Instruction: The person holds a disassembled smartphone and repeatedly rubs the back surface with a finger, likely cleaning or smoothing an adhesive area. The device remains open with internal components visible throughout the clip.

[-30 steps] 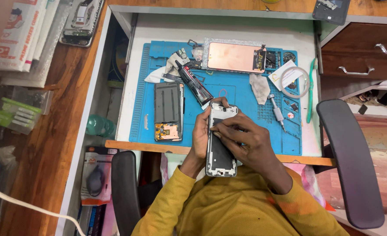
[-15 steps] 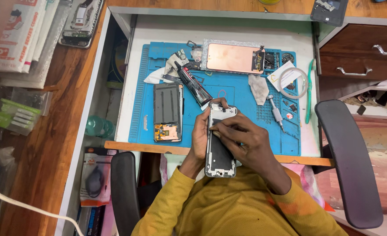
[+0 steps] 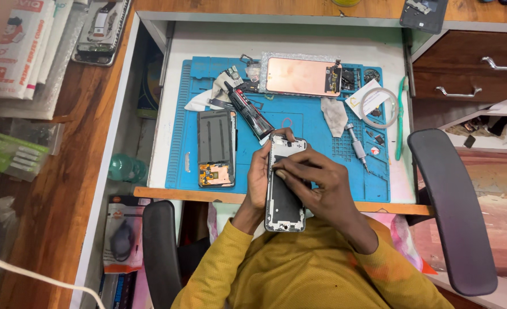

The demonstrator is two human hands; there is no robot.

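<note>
I hold an opened phone body (image 3: pixel 285 203) with a silver frame over the front edge of the blue work mat (image 3: pixel 305 123). My left hand (image 3: pixel 260 177) grips its left side. My right hand (image 3: pixel 316 182) lies across its middle with fingertips pressed on the upper inside near the camera end. A black glue tube (image 3: pixel 247 109) lies just beyond the phone. To the left on the mat rests a dark phone panel with an exposed board (image 3: pixel 215 147).
A pinkish screen panel (image 3: pixel 297 76) lies at the mat's far edge beside small parts. A screwdriver (image 3: pixel 356 146), a cloth (image 3: pixel 334 115) and a tubing coil (image 3: pixel 377 106) sit right. Chair armrests (image 3: pixel 450 206) flank me. Drawers (image 3: pixel 470 63) stand at right, packages (image 3: pixel 22 48) at left.
</note>
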